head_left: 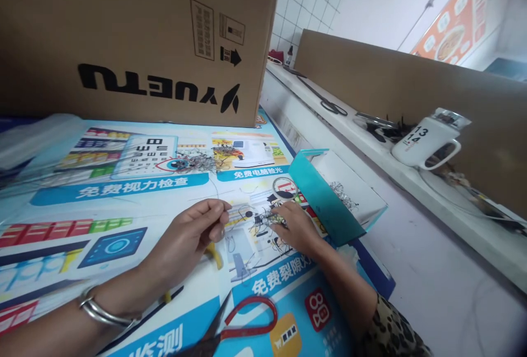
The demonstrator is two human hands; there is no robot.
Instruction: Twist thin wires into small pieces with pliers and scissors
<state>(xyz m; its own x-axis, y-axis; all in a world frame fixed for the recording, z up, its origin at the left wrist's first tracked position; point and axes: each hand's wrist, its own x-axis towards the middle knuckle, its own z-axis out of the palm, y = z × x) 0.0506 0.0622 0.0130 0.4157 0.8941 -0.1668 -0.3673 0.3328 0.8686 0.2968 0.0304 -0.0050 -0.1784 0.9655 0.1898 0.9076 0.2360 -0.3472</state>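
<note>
Okay, nearest first, places given by the open teal box [325,203]: red-handled scissors [224,334] lie on the desk [189,296], left of the box on its near side, blades partly out of frame. Left hand [193,230], wearing a metal bracelet [105,310] at the wrist, is farther left of the box; thumb and forefinger pinched together, can't tell if a fine strand sits between them. Part of a yellow item [214,255] shows below it. Right hand [298,228] is just beside the box, on its left; fingertips down on a wiry tangle [261,218], can't tell whether they grip any of it. Tangle sits on the printed desk surface, between the hands, left of the box. Handling, my judgement: steady the tangle lightly with right fingertips, pinch one strand near its free end, draw it out slowly and low; tugging would likely knot or scatter the rest. A looser clump [343,196] lies inside the box. Another wiry pile [193,162] is beyond the left hand, well left of the box. Past that, a big carton [135,27]; right of the box, a ledge [362,143] bears a white mug [422,140].
</note>
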